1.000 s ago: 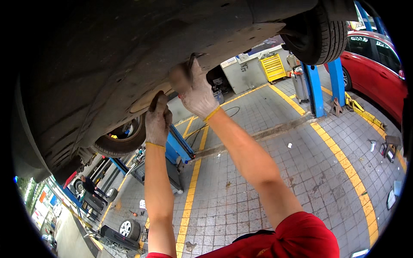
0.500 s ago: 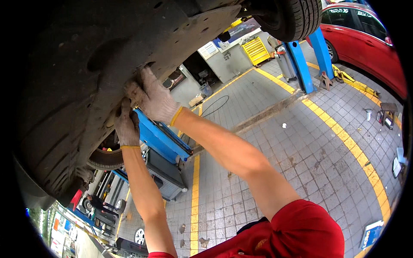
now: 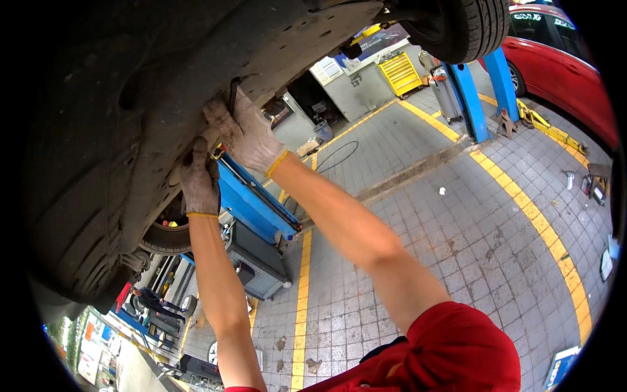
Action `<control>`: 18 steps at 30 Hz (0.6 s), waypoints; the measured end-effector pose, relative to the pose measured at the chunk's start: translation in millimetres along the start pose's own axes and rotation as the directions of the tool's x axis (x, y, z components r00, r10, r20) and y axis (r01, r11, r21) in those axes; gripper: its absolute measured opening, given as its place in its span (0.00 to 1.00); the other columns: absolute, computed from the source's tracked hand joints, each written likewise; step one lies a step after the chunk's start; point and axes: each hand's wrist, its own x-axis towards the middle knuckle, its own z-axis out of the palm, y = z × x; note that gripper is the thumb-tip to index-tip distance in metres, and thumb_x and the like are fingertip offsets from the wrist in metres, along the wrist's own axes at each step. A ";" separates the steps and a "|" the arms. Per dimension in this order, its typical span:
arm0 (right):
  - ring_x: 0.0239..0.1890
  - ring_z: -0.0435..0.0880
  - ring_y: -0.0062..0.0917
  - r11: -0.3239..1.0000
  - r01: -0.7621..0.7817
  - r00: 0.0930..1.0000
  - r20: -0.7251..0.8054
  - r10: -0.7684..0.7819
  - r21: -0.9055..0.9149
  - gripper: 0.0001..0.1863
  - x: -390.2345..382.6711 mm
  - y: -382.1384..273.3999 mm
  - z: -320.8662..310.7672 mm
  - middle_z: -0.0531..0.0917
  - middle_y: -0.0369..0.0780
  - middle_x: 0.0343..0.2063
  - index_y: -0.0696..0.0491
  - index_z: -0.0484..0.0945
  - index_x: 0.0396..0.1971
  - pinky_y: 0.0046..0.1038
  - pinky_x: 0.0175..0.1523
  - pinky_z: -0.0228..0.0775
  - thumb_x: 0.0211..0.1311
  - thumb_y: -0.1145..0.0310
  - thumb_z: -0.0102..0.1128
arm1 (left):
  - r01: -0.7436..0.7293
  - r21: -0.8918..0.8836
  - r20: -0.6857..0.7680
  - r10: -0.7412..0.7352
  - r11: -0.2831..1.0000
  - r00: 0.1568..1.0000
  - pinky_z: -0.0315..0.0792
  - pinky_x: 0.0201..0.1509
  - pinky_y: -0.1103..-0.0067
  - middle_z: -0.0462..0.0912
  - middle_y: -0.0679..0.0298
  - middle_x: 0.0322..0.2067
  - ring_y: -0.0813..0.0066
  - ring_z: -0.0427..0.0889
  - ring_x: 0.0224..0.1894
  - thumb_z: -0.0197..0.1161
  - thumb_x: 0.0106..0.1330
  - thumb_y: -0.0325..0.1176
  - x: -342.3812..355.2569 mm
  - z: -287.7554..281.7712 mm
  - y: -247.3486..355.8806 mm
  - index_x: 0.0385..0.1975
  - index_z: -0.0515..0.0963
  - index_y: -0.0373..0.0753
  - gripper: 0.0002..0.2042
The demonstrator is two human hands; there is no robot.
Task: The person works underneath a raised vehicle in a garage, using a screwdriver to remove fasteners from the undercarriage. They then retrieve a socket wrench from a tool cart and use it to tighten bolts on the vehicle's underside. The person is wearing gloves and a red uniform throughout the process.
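Note:
Overhead on the left is the dark underside of a raised car (image 3: 163, 59). My left hand (image 3: 198, 183), in a soiled pale knit glove with a yellow cuff, reaches up against the lower edge of the underbody. Its fingers are bent and pressed together, and whatever they grip is hidden. Just right of it and higher, my right hand (image 3: 249, 134) wears a matching glove. Its dirty fingers close on something at the underbody, beside a slim dark piece (image 3: 233, 93) of unclear kind. Both fingertips' contact points lie in shadow.
A wheel (image 3: 457, 29) hangs at the upper right, another tyre (image 3: 166, 238) behind my left arm. Blue lift posts (image 3: 467, 104) stand beyond, with a grey tool cart (image 3: 258, 258), yellow drawer cabinet (image 3: 400, 74) and red car (image 3: 562, 72). A person (image 3: 153, 300) is at far lower left.
The view has shifted slightly, so the scene sits a little to the right. Both hands stay up at the underbody; the slim dark piece beside my right fingers now shows more plainly.

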 end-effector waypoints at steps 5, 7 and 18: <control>0.60 0.75 0.62 0.954 0.062 0.995 0.092 -0.036 -0.294 0.26 -4.7 -54.4 -19.7 0.76 0.63 0.59 0.65 0.71 0.62 0.49 0.65 0.70 0.76 0.60 0.56 | -0.130 0.142 0.071 0.121 0.981 0.990 0.48 0.20 0.80 0.59 0.75 0.17 0.85 0.54 0.17 0.73 0.72 0.48 -11.7 -0.7 -0.9 0.23 0.69 0.47 0.21; 0.59 0.75 0.63 0.974 -0.153 0.981 0.090 0.170 -0.165 0.25 5.4 -56.4 -22.3 0.77 0.62 0.57 0.64 0.71 0.61 0.50 0.64 0.70 0.75 0.61 0.57 | -0.054 0.035 0.058 0.052 0.998 0.997 0.48 0.20 0.80 0.59 0.75 0.16 0.85 0.55 0.17 0.72 0.72 0.47 -9.5 4.7 0.0 0.22 0.69 0.47 0.21; 0.49 0.85 0.38 0.950 0.095 0.988 -0.090 -0.127 -0.297 0.23 -76.1 -37.6 -53.2 0.80 0.53 0.58 0.57 0.74 0.66 0.34 0.56 0.78 0.72 0.78 0.57 | 0.024 -0.191 0.028 -0.019 0.981 0.999 0.51 0.20 0.82 0.64 0.75 0.21 0.85 0.58 0.18 0.71 0.72 0.34 -8.4 -4.4 -14.7 0.38 0.81 0.38 0.08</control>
